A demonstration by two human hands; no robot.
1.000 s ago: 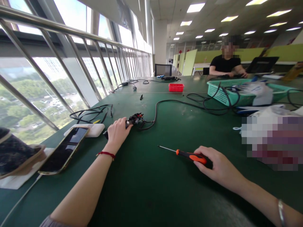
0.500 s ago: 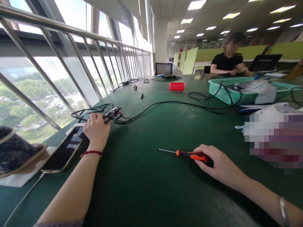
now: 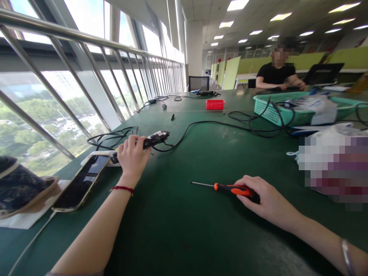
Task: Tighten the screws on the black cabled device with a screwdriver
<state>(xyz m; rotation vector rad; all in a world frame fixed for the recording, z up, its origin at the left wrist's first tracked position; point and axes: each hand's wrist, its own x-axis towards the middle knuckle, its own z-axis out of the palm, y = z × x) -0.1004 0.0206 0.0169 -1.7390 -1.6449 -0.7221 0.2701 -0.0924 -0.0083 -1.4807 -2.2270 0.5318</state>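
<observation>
My left hand point(image 3: 133, 156) is closed around a black, elongated corded device point(image 3: 156, 138), its far end pointing right and showing pale and dark parts. A black cord runs off from that end. What the device is exactly I cannot make out. My right hand point(image 3: 267, 199) rests low over the table, fingers wrapped round the orange and black handle of a screwdriver point(image 3: 230, 188). The thin metal shaft points left, apart from the device. Beside my left wrist lies a phone point(image 3: 83, 184) with a white cable plugged in.
On the green table point(image 3: 178, 230) are a red basket point(image 3: 215, 104), a teal basket point(image 3: 270, 111) holding bags and cords, a plastic bag point(image 3: 327, 161), a small black piece point(image 3: 173, 117) and loose cable point(image 3: 207, 122). A cap point(image 3: 23, 188) lies left. A person point(image 3: 276, 74) sits across, near the railing's far end.
My left hand has moved right with the black corded device, which has turned so that its lighter face shows. The right hand and the screwdriver have stayed put.
</observation>
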